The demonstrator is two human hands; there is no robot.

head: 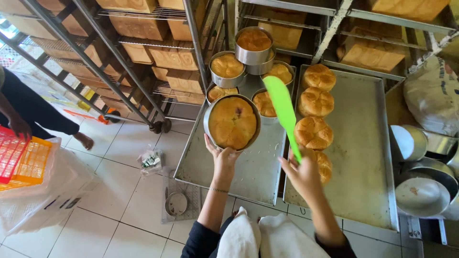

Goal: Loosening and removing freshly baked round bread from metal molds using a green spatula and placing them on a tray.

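Steel bread tin point(232, 122) in left grip point(224, 158)

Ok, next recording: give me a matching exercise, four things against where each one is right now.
Things:
1. round tin with a bun
2. green spatula
3. loose buns
4. empty tin

Places:
A. in a row along the left edge of the right-hand tray
B. on the floor tiles, under the left tray
C. lifted in the left hand
D. gripped in the right hand

Pairs: 1-C, 2-D, 3-A, 4-B
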